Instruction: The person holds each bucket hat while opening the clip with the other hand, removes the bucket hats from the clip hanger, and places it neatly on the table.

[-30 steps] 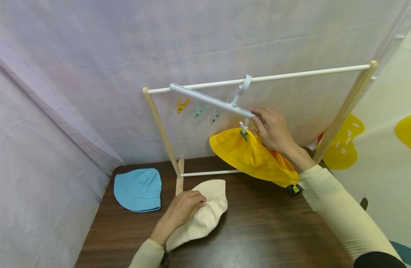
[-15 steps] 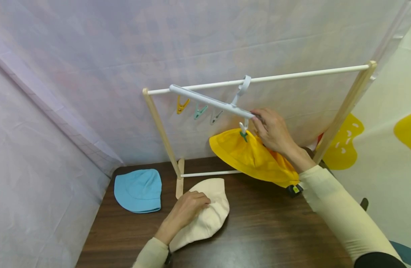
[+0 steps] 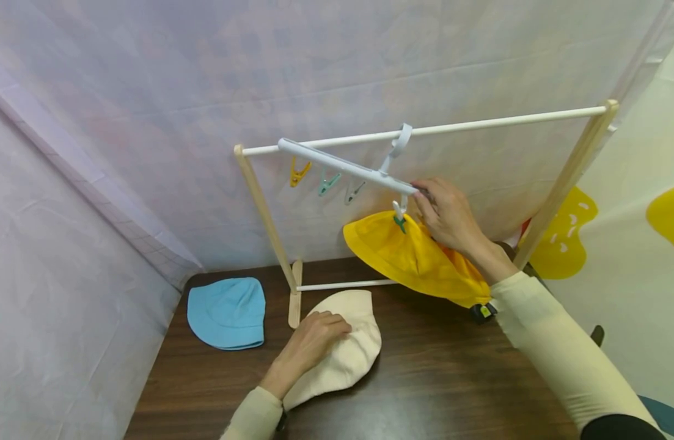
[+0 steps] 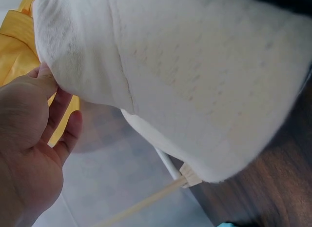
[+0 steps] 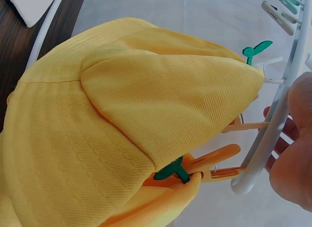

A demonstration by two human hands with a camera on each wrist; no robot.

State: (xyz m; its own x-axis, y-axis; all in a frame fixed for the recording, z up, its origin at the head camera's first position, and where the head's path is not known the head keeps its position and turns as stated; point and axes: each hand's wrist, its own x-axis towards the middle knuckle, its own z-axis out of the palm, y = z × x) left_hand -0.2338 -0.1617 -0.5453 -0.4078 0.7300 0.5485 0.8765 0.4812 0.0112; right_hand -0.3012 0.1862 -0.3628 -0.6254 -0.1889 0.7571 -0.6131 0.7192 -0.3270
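Observation:
My left hand [image 3: 315,337] holds a cream brimmed hat [image 3: 355,357] low over the table; in the left wrist view, thumb and finger pinch its fabric [image 4: 195,66]. A pale grey clip hanger [image 3: 344,166] hooks over the rack's top bar [image 3: 507,122]. My right hand [image 3: 449,214] grips the hanger's right end. Below that hand hangs a yellow hat [image 3: 419,260] with a green sprout, held at a white clip [image 3: 398,208]. Beside it in the right wrist view, an orange clip [image 5: 214,161] holds yellow fabric with another green sprout, perhaps a second hat.
A light blue hat [image 3: 227,313] lies on the brown table [image 3: 424,379] at the left. Several clips, including a yellow one [image 3: 299,174] and a mint one [image 3: 329,183], hang on the hanger's left part. The rack's wooden foot [image 3: 295,305] stands near the cream hat.
My left hand and the cream hat have shifted slightly right and away from me. The right hand, hanger and yellow hat have stayed in place.

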